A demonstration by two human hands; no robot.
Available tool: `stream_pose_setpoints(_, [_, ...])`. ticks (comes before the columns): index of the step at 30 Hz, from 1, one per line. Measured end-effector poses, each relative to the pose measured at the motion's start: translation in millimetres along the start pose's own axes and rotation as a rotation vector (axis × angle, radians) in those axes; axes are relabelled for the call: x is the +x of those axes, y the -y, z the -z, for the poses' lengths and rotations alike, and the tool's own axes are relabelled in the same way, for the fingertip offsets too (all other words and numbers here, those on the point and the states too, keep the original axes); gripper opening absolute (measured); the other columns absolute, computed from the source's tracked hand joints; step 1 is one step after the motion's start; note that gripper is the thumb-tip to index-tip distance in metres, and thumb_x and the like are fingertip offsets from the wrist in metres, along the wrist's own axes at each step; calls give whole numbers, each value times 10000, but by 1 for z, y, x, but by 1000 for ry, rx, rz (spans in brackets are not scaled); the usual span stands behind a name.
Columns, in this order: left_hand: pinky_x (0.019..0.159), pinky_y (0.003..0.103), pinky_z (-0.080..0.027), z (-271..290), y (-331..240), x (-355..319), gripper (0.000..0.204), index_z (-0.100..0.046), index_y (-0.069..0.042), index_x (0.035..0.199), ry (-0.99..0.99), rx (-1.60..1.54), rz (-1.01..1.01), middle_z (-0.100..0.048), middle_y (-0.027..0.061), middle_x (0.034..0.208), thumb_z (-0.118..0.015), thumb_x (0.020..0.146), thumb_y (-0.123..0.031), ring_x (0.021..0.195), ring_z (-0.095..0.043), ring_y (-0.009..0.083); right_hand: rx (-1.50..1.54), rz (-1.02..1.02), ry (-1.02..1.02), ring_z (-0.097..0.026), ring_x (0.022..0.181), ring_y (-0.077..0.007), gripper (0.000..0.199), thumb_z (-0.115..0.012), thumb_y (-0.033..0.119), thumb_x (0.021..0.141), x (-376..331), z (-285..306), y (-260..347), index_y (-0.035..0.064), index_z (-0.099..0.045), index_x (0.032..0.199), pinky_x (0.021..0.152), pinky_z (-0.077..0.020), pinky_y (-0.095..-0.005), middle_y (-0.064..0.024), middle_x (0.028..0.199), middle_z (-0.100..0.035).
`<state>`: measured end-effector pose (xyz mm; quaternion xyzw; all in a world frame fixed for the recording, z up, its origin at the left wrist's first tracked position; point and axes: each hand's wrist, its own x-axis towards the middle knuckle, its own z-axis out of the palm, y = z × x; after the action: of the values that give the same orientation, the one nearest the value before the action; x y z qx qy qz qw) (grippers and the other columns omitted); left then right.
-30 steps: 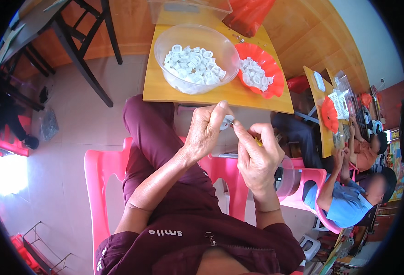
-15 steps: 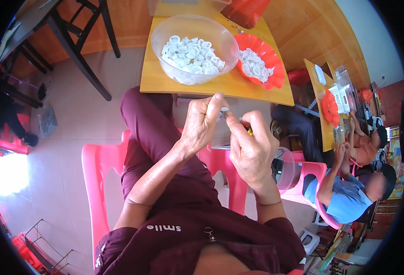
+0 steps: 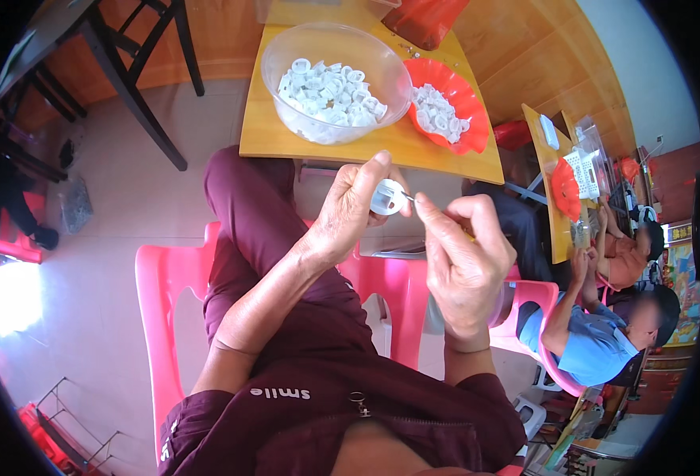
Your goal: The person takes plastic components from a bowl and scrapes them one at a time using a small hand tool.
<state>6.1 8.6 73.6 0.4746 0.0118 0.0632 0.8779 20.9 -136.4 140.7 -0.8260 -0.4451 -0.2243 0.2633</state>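
Observation:
A small round white plastic part (image 3: 386, 197) with a slotted middle is pinched in my left hand (image 3: 342, 210), its face turned up. Thumb and fingers hold it by the rim. My right hand (image 3: 467, 258) is closed on a slim tool with a thin metal tip (image 3: 408, 197), which reaches the right edge of the part. A bit of yellow shows between the right fingers, and most of the tool is hidden. Beyond my hands, a clear plastic bowl (image 3: 275, 91) and a red scalloped bowl (image 3: 477, 141) hold many similar white parts.
Both bowls stand on a yellow wooden table (image 3: 259, 143), with a red container (image 3: 421, 22) behind. A pink plastic chair (image 3: 159, 317) is under me. To the right, two people sit by another table (image 3: 560, 238) with a red bowl and white basket (image 3: 584, 170).
The white part has turned so its round face now shows. My right hand has moved right and slightly down, away from my left, with the metal tip now visible.

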Motion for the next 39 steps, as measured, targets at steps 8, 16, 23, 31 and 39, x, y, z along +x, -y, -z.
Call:
stream_pose_setpoints(8, [463,219,-261,0,-1,-3,541,-576,-43,652,79,-48,18,-522,7,592,-330,974,-401,502,-352,67,-85,43,49,-501,550,-163,353,-656,-94,630,6,13,8,49,-694,951,472,-408,-277,-54,720,-461])
stream_pose_setpoints(16, [534,250,-352,-1,-1,-5,536,-601,-6,693,0,152,-216,-487,-14,578,-326,994,-354,559,-390,64,-228,214,144,-496,568,-171,374,-674,19,578,13,14,8,68,-682,949,451,-415,-302,-33,737,-442])
stream_pose_setpoints(23, [547,256,-360,1,-7,-9,527,-595,3,688,-11,183,-217,-485,-8,585,-334,993,-339,567,-396,70,-241,205,124,-484,550,-165,384,-672,10,580,12,11,12,82,-686,958,443,-407,-296,-28,736,-441])
stream_pose_setpoints(31, [548,265,-359,2,-6,-9,519,-596,13,696,-13,197,-219,-469,-3,579,-339,993,-325,576,-394,74,-225,190,95,-482,545,-168,391,-673,4,583,10,8,13,81,-683,966,438,-401,-296,-29,734,-445])
stream_pose_setpoints(39, [544,280,-357,-2,-7,-9,481,-594,28,727,-43,240,-302,-438,16,562,-356,991,-295,572,-370,89,-229,175,104,-487,557,-183,388,-667,-5,601,6,10,13,64,-675,983,444,-406,-294,-46,748,-452])
